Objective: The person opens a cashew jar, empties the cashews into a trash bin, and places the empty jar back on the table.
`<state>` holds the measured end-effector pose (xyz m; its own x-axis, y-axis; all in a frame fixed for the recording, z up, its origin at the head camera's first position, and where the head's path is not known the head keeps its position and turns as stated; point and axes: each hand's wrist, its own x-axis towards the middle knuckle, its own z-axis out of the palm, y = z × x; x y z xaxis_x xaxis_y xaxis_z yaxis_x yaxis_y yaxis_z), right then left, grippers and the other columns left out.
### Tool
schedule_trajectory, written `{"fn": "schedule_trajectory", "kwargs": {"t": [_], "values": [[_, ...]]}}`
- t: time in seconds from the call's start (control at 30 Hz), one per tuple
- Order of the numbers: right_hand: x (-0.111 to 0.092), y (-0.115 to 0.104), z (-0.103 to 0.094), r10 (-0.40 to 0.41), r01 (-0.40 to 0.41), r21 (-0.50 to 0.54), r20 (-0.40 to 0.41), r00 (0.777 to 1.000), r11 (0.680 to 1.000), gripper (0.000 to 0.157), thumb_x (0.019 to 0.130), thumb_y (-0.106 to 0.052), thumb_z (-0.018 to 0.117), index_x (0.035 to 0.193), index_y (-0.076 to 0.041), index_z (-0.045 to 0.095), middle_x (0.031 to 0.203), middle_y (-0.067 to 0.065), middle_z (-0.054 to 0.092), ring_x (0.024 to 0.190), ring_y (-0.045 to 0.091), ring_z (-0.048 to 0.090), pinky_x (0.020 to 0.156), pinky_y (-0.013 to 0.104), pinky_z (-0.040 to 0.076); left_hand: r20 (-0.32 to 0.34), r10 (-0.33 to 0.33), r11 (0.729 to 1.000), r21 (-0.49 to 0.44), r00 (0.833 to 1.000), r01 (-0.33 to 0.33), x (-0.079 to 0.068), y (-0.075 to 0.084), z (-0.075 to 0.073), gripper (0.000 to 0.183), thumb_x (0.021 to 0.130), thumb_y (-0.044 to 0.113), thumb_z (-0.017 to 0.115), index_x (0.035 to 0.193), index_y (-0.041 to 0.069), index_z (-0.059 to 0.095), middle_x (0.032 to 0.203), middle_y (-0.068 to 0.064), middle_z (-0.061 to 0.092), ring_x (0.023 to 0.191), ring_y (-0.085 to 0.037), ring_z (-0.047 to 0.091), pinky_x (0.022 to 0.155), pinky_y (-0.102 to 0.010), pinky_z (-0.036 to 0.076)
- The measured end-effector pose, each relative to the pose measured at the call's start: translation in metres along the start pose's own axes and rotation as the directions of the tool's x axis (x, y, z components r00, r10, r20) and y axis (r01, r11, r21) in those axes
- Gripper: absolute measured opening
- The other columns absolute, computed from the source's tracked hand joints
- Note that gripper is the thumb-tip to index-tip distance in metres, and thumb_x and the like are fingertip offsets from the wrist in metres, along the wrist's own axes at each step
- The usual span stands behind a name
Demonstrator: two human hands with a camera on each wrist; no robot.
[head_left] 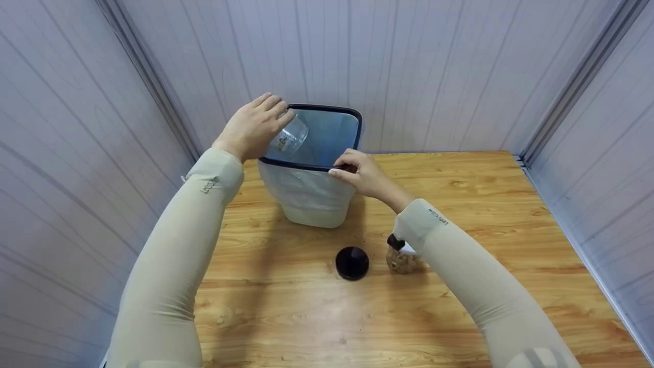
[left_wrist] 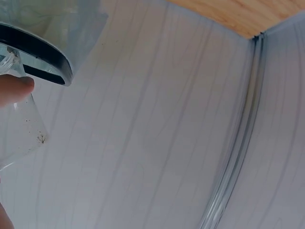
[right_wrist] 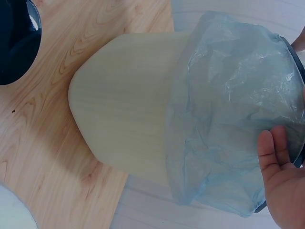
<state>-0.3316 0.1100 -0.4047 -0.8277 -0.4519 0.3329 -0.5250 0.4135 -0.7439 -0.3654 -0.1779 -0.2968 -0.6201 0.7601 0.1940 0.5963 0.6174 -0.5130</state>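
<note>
A cream trash bin [head_left: 319,217] with a black rim is lined with a bluish plastic bag [right_wrist: 228,105] folded down over its outside. My left hand [head_left: 258,125] grips a clear jar [head_left: 292,137] tipped over at the bin's left side, its mouth toward the opening. Brown specks cling inside the jar [left_wrist: 35,131] in the left wrist view, where the thumb presses its wall. My right hand [head_left: 365,176] pinches the bin's rim at the front right corner. Part of the jar hides behind the left fingers.
A round, glossy black lid [head_left: 352,263] lies on the wooden table [head_left: 286,317] in front of the bin. To its right, a jar of brown pieces [head_left: 401,260] with a white top stands partly behind the right sleeve. Pale panel walls [head_left: 409,66] enclose the back and sides.
</note>
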Motion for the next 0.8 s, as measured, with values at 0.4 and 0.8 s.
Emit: {"fn": "schedule_trajectory", "kwargs": {"t": [0.4,0.8], "values": [[-0.002,0.0,-0.001,0.015,-0.015,0.013,0.005,1.0,1.0,0.017,0.105,-0.018,0.074,0.104,-0.001,0.079,0.099,0.008,0.064,0.088,0.015,0.053,0.078,0.027,0.046,-0.102,-0.235,0.903,-0.39,0.967,0.178,-0.006,0.002,0.013,0.082,0.073,-0.009,0.078,0.152,-0.003,0.056,0.15,-0.024,0.061,0.144,-0.044,0.051,0.128,-0.053,0.04],[-0.002,0.0,0.0,-0.013,0.014,0.035,-0.013,1.0,0.999,0.016,0.103,-0.015,0.076,0.1,0.0,0.079,0.097,0.007,0.064,0.086,0.013,0.052,0.078,0.025,0.046,-0.056,-0.392,0.812,-0.491,0.918,0.317,-0.019,0.002,0.018,0.09,0.076,0.004,0.09,0.157,0.002,0.051,0.156,-0.021,0.057,0.148,-0.042,0.048,0.13,-0.051,0.037]]}}
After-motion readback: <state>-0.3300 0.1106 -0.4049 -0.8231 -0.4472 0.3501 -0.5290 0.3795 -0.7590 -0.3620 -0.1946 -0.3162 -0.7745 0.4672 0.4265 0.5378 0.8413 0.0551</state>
